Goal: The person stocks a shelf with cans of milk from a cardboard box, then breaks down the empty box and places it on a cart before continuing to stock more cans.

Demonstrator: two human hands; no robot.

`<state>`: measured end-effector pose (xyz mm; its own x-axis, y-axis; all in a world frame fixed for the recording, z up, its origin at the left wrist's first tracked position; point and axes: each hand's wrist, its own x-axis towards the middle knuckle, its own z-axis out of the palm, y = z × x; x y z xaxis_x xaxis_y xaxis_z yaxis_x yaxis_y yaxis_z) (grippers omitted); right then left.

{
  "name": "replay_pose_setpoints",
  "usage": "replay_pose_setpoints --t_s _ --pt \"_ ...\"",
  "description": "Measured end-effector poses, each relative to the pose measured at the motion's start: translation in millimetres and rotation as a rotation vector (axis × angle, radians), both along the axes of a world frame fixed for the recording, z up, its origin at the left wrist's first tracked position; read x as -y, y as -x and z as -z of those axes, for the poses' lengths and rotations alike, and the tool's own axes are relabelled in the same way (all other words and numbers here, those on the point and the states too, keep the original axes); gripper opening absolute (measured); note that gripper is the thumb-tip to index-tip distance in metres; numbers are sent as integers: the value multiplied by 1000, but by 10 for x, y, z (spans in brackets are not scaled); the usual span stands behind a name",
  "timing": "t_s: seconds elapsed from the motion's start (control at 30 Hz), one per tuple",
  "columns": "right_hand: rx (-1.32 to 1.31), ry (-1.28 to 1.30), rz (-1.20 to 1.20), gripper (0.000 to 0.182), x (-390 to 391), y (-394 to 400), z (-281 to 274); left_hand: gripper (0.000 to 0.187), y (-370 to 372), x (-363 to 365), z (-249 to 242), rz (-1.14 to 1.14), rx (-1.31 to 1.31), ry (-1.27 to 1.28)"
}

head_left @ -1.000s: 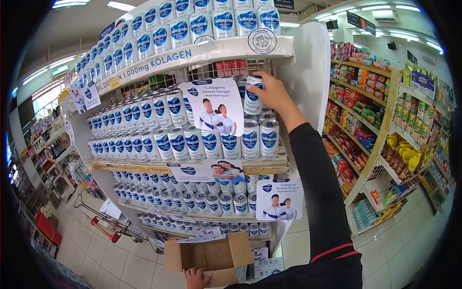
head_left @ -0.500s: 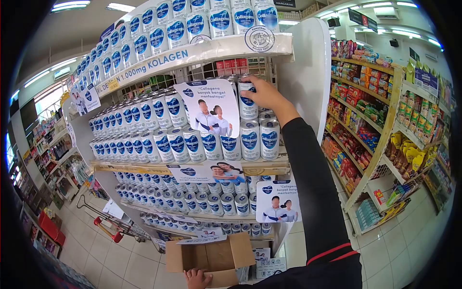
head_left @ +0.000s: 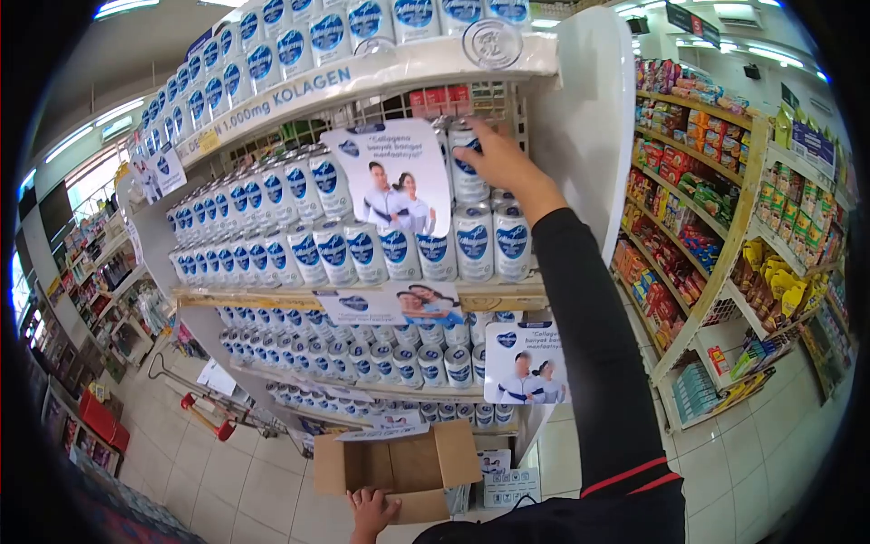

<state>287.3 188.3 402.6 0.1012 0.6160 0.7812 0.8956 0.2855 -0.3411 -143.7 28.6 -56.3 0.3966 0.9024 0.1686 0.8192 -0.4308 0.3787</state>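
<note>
My right hand (head_left: 498, 161) is closed round the upper part of a white and blue can (head_left: 467, 172), which stands upright on the lower row at the right end of the middle shelf (head_left: 507, 295). Beside it on the left hangs a printed card (head_left: 390, 177) in front of other cans. Low in the view, my left hand (head_left: 372, 510) rests on the near flap of an open cardboard box (head_left: 458, 453), its fingers bent over the edge. The part of the box's inside that shows is bare brown cardboard.
Rows of cans (head_left: 362, 258) fill the display rack, whose white side panel (head_left: 589, 118) rises right of my arm. A trolley with red parts (head_left: 207, 417) stands on the floor at left. Snack shelves (head_left: 689, 218) line the right side.
The view has tilted slightly, so the rack's upper shelves sit higher in it. My right hand stays at the same can, and my left hand stays on the box flap.
</note>
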Motion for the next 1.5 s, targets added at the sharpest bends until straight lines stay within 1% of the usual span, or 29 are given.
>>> replay_pose_setpoints --t_s 0.03,0.1,0.17,0.23,0.27,0.33,0.37,0.4,0.47,0.53,0.57,0.63,0.67,0.73,0.77,0.83,0.87,0.97,1.0,1.07,1.1,1.13,1.2,1.23,1.27,1.33,1.4,1.47,1.5 --pt "69 -47 10 65 -27 -30 45 34 -2 -18 76 -16 23 -70" --pt "116 -165 112 67 66 25 90 35 3 -42 126 -15 -17 -122" --pt "124 -342 -20 59 580 255 110 33 -33 -26 67 -28 -36 -117" --pt "-136 -232 -314 53 1215 519 267 26 -108 11 -35 -42 15 -117" --pt "-267 -266 -522 48 1507 685 411 24 -131 14 -16 -51 23 -135" --pt "-314 -296 -641 39 1963 743 895 21 -131 26 20 -74 29 -140" --pt "-215 -108 -572 38 2227 707 1033 19 -110 21 29 -62 63 -158" --pt "-286 -160 -619 36 2366 807 1300 17 -97 -1 20 -48 99 -181" --pt "-566 67 -674 37 2611 844 1701 17 -35 12 -111 -72 138 -143" --pt "-813 192 -677 29 2707 845 2064 18 136 3 -230 -107 269 -162" --pt "-825 206 -675 29 2723 897 2272 18 238 2 -297 -113 260 -146" --pt "-1046 370 -421 25 2722 1004 2677 24 438 -48 -423 -154 657 -112" --pt "-1050 377 -411 25 2722 1056 2816 24 512 -77 -457 -153 655 -99" --pt "-821 816 -254 27 2731 1179 3051 29 625 -134 -492 -131 1280 144" --pt "-825 821 -242 27 2696 1234 3171 29 669 -164 -491 -130 1280 158" --pt "-753 830 -295 33 2589 1367 3314 35 774 -207 -480 21 1473 415" --pt "-785 785 -275 36 2499 1460 3270 35 787 -233 -478 23 1472 425" --pt "-904 591 -259 46 2119 1710 3295 40 750 -270 -445 134 1408 719" --pt "-906 589 -249 46 2014 1807 3289 39 674 -275 -430 149 1422 712" --pt "-1008 535 -416 50 1841 1990 3273 37 690 -364 -261 305 1308 800" --pt "-1001 529 -409 50 1800 2057 3310 32 688 -402 -182 382 1292 793" --pt "-1069 561 -357 51 1773 2121 3365 32 696 -408 -99 391 1296 795" --pt "-1131 586 -298 51 1752 2235 3456 25 689 -421 -16 209 1347 829" --pt "-1155 535 -258 50 1766 2301 3499 23 719 -434 122 122 1262 793" --pt "-1177 482 -221 50 1767 2358 3539 23 750 -461 314 129 1264 791" --pt "-1112 445 -170 48 1757 2421 3628 29 789 -543 596 123 962 416" --pt "-1053 404 -117 46 1739 2486 3743 35 779 -489 213 188 905 410" --pt "-901 385 -14 41 1759 2581 3871 42 774 -429 -13 137 843 454" --pt "-839 358 3 37 1776 2650 3918 50 794 -424 -47 136 982 626"
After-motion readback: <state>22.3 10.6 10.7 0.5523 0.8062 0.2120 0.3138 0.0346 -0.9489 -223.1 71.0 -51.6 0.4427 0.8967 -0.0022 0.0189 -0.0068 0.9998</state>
